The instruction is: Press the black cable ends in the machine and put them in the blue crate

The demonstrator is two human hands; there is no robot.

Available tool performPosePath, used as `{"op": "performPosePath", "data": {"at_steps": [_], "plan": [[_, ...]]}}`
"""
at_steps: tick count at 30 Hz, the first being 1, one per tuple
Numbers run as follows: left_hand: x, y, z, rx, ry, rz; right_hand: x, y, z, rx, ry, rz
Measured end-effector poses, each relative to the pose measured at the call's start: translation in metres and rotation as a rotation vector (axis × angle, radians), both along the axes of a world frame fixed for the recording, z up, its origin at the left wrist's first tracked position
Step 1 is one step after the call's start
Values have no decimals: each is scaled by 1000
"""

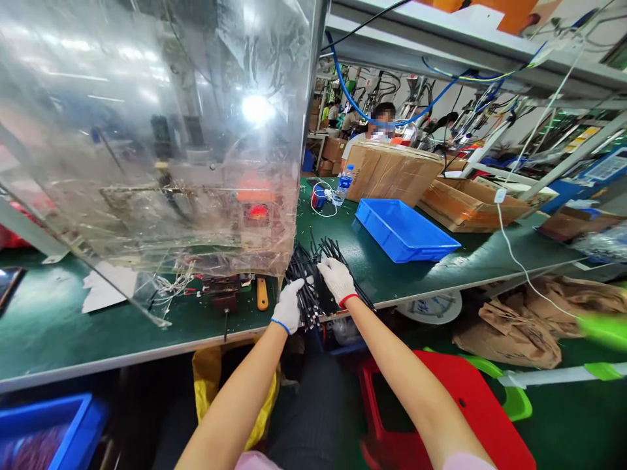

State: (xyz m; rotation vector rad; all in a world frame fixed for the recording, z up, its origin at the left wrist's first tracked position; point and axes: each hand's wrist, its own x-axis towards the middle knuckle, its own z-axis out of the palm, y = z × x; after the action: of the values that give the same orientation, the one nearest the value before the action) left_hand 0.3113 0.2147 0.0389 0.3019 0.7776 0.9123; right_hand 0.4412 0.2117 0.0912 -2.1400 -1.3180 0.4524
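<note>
Where the green surface (401, 281) comes to its near edge, a loose bunch of black cables (313, 303) lies between the person's two gloved hands, the middle of the clock as I see it. The left hand (288, 308), its glove cuffed in blue, touches the bunch at about eight o'clock; the right hand (336, 277), cuffed in red, rests over it at three, fingers bent. The two hands are apart from each other — whether either is clamped tight on the cables, I can't tell from here.

At ten o'clock a big clear plastic sheet (147, 124) catches the glare of a lamp. Just beside the left hand, near nine, lies a yellow handle (262, 294), with a tangle of white wires (174, 284) farther out the same way.

A blue tray (404, 225) sits at two o'clock, an open carton (477, 202) beyond it. At one stands a water bottle (344, 185), next to a large cardboard box (392, 171) — someone is behind that. Down at four o'clock, below the surface, there's a red stool (455, 391).
</note>
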Motion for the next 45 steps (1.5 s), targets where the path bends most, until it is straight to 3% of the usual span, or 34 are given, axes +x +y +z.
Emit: {"op": "performPosePath", "data": {"at_steps": [7, 13, 20, 31, 35, 37, 41, 45], "plan": [[-1, -1, 3, 21, -109, -49, 21, -12, -14, 108, 249, -39], [-2, -1, 0, 24, -125, -68, 22, -13, -29, 206, 561, -70], [-1, -1, 1, 54, -104, -46, 20, -11, -30, 218, 627, -117], [-2, -1, -2, 121, -79, -53, 49, -1, -7, 196, 467, -186], [-1, -1, -2, 130, -56, -58, 41, -9, 6, 144, -35, -196], [-1, -2, -2, 144, -44, -65, 28, -12, 13, 78, -206, -114], [3, -4, -3, 221, -30, -57, -1, -11, 16, -61, -10, 125], [6, -5, -7, 279, 11, -47, -19, -6, 11, -103, 11, 85]]}}
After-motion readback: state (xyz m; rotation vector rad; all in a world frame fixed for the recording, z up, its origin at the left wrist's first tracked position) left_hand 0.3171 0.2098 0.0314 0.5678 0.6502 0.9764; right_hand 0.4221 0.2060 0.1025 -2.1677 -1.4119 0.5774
